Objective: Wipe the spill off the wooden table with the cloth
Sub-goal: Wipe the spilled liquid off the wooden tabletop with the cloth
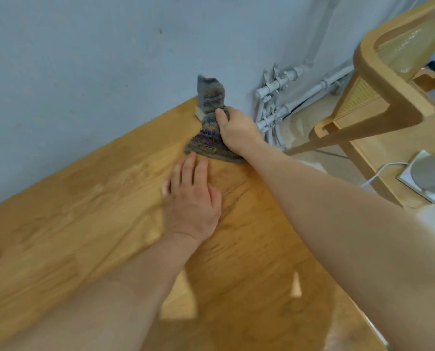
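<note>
A grey, multicoloured striped cloth (208,122) stands bunched up at the far corner of the wooden table (72,211), its lower edge spread on the wood and its top leaning against the wall. My right hand (236,130) grips the cloth around its middle from the right. Flat on the tabletop just in front of the cloth lies my left hand (191,198), fingers straight and together, holding nothing. I cannot make out a distinct spill on the wood.
A small pale block (200,112) sits at the table corner behind the cloth. White pipes (282,97) run along the wall beyond the table's right edge. A wooden chair (388,102) stands at the right, with a grey device and white cable (429,178) below it.
</note>
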Action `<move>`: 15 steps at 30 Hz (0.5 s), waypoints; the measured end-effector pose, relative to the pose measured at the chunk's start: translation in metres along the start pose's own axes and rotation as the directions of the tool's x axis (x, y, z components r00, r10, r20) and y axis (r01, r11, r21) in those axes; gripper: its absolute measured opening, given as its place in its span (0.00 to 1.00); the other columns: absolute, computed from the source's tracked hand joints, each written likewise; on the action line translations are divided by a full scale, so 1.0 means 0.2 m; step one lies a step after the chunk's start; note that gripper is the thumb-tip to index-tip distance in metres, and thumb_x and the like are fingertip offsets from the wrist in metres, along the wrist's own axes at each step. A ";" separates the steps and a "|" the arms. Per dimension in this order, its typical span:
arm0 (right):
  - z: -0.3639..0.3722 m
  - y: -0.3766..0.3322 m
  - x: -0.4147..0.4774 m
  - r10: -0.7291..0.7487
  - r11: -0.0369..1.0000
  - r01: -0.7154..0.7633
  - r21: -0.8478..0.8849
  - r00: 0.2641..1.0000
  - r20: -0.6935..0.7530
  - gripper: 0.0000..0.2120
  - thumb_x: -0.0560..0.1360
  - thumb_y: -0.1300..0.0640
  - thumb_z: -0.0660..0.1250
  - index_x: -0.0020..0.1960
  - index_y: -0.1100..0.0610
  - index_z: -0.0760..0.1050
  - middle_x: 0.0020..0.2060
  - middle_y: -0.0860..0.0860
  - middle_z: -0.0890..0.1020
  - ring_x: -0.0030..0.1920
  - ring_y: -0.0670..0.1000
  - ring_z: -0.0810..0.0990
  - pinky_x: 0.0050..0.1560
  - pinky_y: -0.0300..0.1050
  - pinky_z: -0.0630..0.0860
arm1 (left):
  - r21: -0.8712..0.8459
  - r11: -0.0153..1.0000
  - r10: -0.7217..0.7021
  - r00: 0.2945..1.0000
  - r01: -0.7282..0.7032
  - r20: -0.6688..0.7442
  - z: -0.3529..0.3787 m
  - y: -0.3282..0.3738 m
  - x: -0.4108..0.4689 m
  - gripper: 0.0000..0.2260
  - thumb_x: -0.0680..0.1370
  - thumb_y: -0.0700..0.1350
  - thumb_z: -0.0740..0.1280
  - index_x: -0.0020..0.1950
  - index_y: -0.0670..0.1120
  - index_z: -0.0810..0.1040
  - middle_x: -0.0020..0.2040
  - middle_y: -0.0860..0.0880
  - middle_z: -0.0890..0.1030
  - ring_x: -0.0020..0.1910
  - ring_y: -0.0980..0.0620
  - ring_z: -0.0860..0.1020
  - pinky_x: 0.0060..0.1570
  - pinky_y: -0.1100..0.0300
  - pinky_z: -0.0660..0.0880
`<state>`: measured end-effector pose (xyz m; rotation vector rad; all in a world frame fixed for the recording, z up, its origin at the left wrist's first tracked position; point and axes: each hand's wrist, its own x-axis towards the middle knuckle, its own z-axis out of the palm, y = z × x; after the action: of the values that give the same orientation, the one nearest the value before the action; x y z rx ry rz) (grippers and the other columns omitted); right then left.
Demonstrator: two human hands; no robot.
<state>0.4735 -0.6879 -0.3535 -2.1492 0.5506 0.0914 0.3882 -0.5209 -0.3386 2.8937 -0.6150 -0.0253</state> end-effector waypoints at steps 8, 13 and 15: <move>-0.07 0.17 -0.46 0.056 0.997 -0.060 -0.056 0.996 -0.069 0.20 0.83 0.44 0.50 0.38 0.53 0.66 0.35 0.48 0.71 0.43 0.56 0.73 0.44 0.49 0.68 | -0.043 0.999 0.004 0.998 -0.006 -0.056 0.00 0.01 -0.02 0.20 0.77 0.47 0.56 0.69 0.48 0.68 0.73 0.47 0.66 0.72 0.46 0.62 0.66 0.44 0.60; -0.11 0.31 -0.81 0.049 0.991 -0.067 -0.114 0.987 -0.150 0.22 0.83 0.43 0.50 0.35 0.53 0.63 0.32 0.49 0.71 0.38 0.55 0.73 0.39 0.48 0.65 | -0.013 0.999 0.038 0.998 -0.039 -0.040 -0.02 0.01 -0.03 0.17 0.78 0.46 0.54 0.66 0.47 0.69 0.72 0.45 0.66 0.70 0.44 0.62 0.65 0.43 0.61; -0.14 0.36 -0.97 0.077 0.981 -0.104 -0.161 0.983 -0.166 0.22 0.83 0.43 0.49 0.34 0.53 0.62 0.31 0.50 0.70 0.35 0.54 0.71 0.38 0.48 0.65 | 0.004 0.998 0.063 0.998 -0.063 -0.031 -0.03 0.03 -0.04 0.15 0.79 0.46 0.53 0.63 0.45 0.69 0.71 0.42 0.67 0.69 0.41 0.63 0.64 0.42 0.63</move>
<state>0.2659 -0.6791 -0.3402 -2.3097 0.7576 0.0173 0.3783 -0.5215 -0.3321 2.8698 -0.7011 0.0294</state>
